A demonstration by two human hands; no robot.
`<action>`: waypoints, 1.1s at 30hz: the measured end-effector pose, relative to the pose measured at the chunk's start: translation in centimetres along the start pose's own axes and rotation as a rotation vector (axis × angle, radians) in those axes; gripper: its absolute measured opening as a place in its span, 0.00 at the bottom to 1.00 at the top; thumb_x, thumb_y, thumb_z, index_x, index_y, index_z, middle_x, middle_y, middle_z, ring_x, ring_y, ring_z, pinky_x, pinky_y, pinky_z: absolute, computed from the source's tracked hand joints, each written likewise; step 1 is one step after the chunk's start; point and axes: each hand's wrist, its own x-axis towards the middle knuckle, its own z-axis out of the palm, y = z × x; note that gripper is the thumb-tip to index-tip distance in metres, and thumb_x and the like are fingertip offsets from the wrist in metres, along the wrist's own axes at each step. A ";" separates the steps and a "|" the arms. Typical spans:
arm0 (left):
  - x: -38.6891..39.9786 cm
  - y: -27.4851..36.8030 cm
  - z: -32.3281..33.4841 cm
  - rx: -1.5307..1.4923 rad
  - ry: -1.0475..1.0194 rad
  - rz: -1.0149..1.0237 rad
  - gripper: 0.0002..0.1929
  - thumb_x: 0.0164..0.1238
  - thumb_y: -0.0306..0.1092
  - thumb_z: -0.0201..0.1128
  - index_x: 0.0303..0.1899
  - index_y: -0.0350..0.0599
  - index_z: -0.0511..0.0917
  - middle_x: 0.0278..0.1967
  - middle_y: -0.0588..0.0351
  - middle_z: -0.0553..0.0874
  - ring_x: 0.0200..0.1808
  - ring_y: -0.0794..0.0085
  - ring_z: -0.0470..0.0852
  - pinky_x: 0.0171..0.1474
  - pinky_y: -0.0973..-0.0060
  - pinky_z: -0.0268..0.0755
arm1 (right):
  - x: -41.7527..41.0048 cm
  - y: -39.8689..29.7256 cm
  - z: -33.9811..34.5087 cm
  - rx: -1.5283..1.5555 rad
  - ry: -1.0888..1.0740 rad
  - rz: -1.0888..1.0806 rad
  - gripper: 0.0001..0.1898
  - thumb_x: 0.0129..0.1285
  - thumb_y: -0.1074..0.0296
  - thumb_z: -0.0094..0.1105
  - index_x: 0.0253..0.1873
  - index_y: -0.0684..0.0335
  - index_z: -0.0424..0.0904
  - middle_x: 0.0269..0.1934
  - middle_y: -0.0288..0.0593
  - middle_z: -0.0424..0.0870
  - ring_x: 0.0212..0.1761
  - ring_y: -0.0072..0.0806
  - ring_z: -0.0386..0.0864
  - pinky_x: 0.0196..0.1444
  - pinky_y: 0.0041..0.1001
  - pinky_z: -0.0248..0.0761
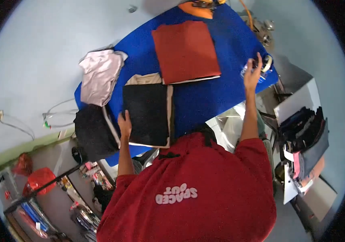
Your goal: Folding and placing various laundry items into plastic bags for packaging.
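Note:
My left hand (pixel 125 124) rests at the left edge of a stack of folded garments, its fingers apart. The top one, a black folded garment (pixel 145 112), has cream cloth showing along its edges. At the table's right end, my right hand (pixel 252 74) is over a clear bluish plastic object (pixel 261 79), beside a cream ring-shaped item (pixel 268 63). Whether it grips anything there is unclear. A rust-red folded garment (pixel 187 53) lies flat beyond the black one. Left of these are a shiny pale pink garment (pixel 100 75) and a dark folded garment (pixel 94 134).
A blue-covered table (pixel 196 103) stands against the wall. An orange clothes iron (pixel 196 9) is at its far edge, with an orange cord (pixel 247 13) nearby. Piled clothes (pixel 306 142) stand at right. A rack (pixel 44 189) with bagged items is at lower left. Cables hang on the left wall.

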 end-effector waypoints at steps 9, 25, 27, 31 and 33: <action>-3.1 -2.5 -1.8 0.145 -0.268 0.000 0.34 0.76 0.55 0.53 0.64 0.26 0.69 0.59 0.29 0.76 0.62 0.41 0.74 0.68 0.57 0.63 | -13.8 -4.9 -2.4 0.327 -0.180 0.545 0.27 0.74 0.45 0.55 0.65 0.61 0.76 0.33 0.35 0.82 0.31 0.18 0.76 0.33 0.20 0.68; -5.5 -5.3 -5.4 -0.189 -0.456 0.311 0.36 0.75 0.46 0.58 0.72 0.30 0.55 0.63 0.31 0.67 0.65 0.42 0.66 0.69 0.55 0.57 | -41.7 -22.5 0.9 -0.266 -0.152 0.400 0.14 0.56 0.59 0.72 0.35 0.66 0.86 0.24 0.45 0.86 0.25 0.35 0.85 0.35 0.32 0.77; -5.6 -6.1 -5.4 -0.200 -0.497 0.249 0.36 0.75 0.46 0.59 0.72 0.31 0.55 0.63 0.32 0.67 0.65 0.42 0.66 0.70 0.55 0.57 | -42.5 -23.1 0.4 -0.346 -0.138 0.361 0.14 0.56 0.58 0.72 0.35 0.66 0.85 0.24 0.46 0.87 0.25 0.36 0.86 0.35 0.33 0.77; -5.7 -7.5 -5.3 -0.234 -0.455 0.364 0.37 0.75 0.47 0.59 0.73 0.32 0.55 0.63 0.33 0.67 0.66 0.43 0.65 0.70 0.55 0.57 | -44.0 -22.9 1.1 -0.438 -0.171 0.280 0.14 0.55 0.59 0.71 0.34 0.66 0.84 0.26 0.48 0.87 0.27 0.40 0.87 0.36 0.36 0.78; -5.8 -7.7 -5.2 -0.265 -0.446 0.386 0.37 0.75 0.47 0.58 0.73 0.32 0.54 0.64 0.34 0.67 0.66 0.43 0.65 0.70 0.55 0.57 | -44.5 -22.3 1.8 -0.459 -0.199 0.270 0.14 0.55 0.60 0.71 0.36 0.66 0.83 0.27 0.48 0.87 0.29 0.42 0.87 0.37 0.37 0.79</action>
